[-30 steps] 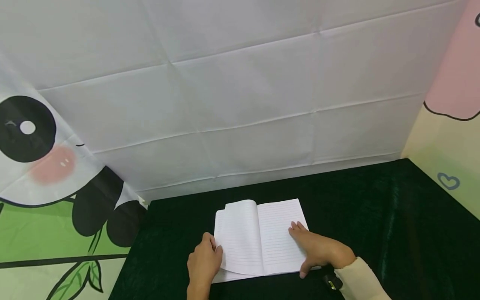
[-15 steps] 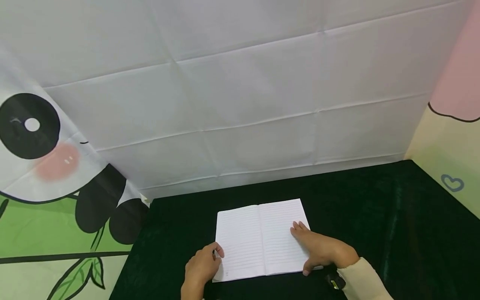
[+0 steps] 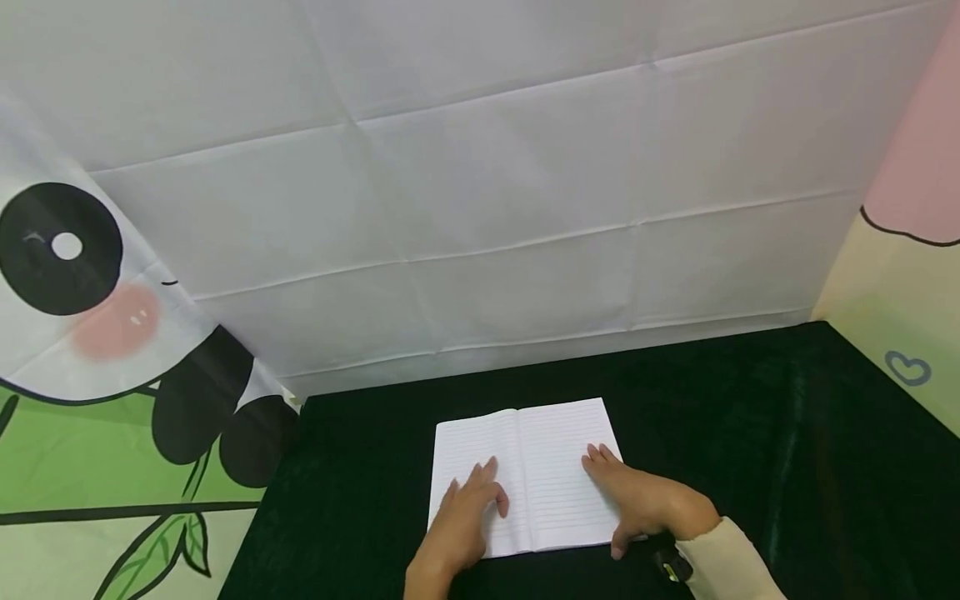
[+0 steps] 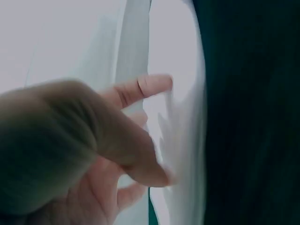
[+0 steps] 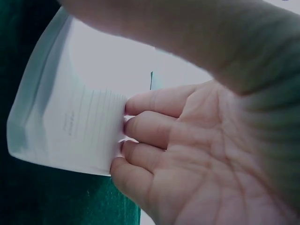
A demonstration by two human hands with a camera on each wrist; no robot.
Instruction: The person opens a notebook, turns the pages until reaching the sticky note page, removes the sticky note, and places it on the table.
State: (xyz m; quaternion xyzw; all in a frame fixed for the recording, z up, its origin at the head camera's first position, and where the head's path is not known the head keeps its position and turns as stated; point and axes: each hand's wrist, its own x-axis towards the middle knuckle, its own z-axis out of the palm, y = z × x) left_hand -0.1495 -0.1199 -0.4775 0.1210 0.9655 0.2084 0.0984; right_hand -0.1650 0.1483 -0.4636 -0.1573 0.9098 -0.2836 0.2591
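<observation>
- Watching remotely, I see an open, lined notebook (image 3: 522, 483) on the green table (image 3: 720, 408), short of its far edge, towards the left edge.
- Left hand (image 3: 459, 523): fingers loosely spread over the left page (image 3: 468, 442), gripping nothing.
- Right hand (image 3: 641, 497): fingers outstretched onto the right page (image 3: 562, 467), gripping nothing.

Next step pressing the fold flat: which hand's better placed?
Left, probably. The left hand is over the left page, near the fold. The right hand is at the outer edge of the right page, farther from the fold.
</observation>
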